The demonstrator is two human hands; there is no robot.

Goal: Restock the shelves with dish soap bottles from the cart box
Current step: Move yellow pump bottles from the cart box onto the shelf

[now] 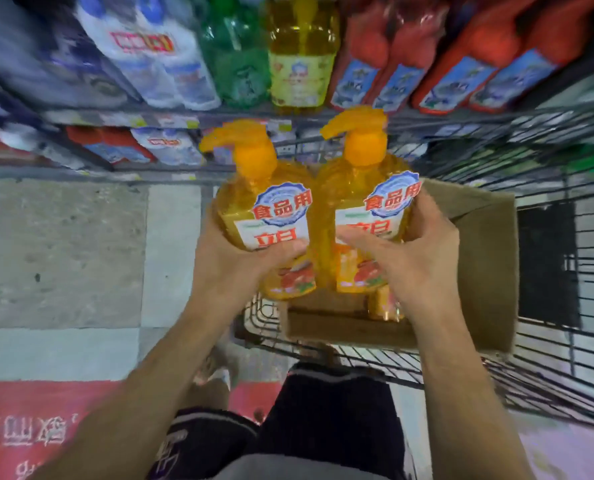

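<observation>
In the head view, at the centre of the frame, the left hand (240, 261) curls its fingers round the lower body of the left bottle (271, 216), thumb across the label; the right hand (416, 261) grips the right bottle (364, 209) likewise, fingers wrapped behind and thumb across the front. Both bottles are clear orange with orange pump tops and white, red-lettered labels, upright and touching side by side above the cardboard box (482, 258) in the wire cart (548, 375) at right; another orange bottle (385, 303) stands in the box; stocked shelves (219, 116) fill the top of the frame.
</observation>
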